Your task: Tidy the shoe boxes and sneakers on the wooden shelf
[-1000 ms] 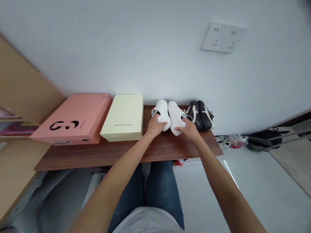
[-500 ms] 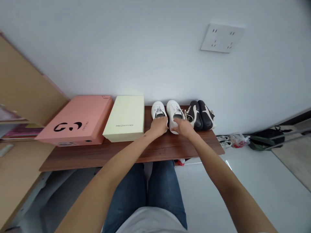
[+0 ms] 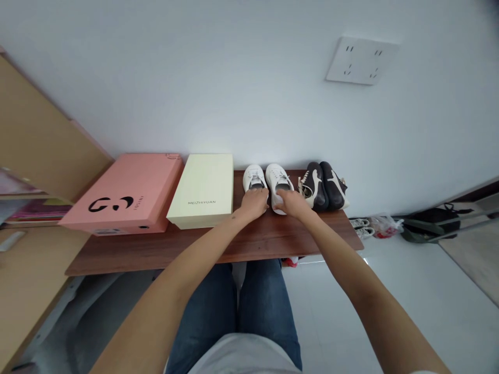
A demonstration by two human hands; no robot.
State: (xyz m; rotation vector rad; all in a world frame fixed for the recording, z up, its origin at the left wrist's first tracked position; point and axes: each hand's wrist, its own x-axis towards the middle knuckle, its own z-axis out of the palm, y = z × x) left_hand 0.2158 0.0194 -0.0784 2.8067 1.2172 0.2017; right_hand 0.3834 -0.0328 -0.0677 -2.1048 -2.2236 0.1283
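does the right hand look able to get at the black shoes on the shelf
Probably yes: the right hand is on the toe of a white sneaker, and the black shoes sit right beside it on the wooden shelf, with nothing between them.

Your left fingers (image 3: 255, 193) and right fingers (image 3: 281, 196) have lowered the 2 white sneakers (image 3: 277, 176) from tilted to flat, openings now showing just beyond your fingertips.
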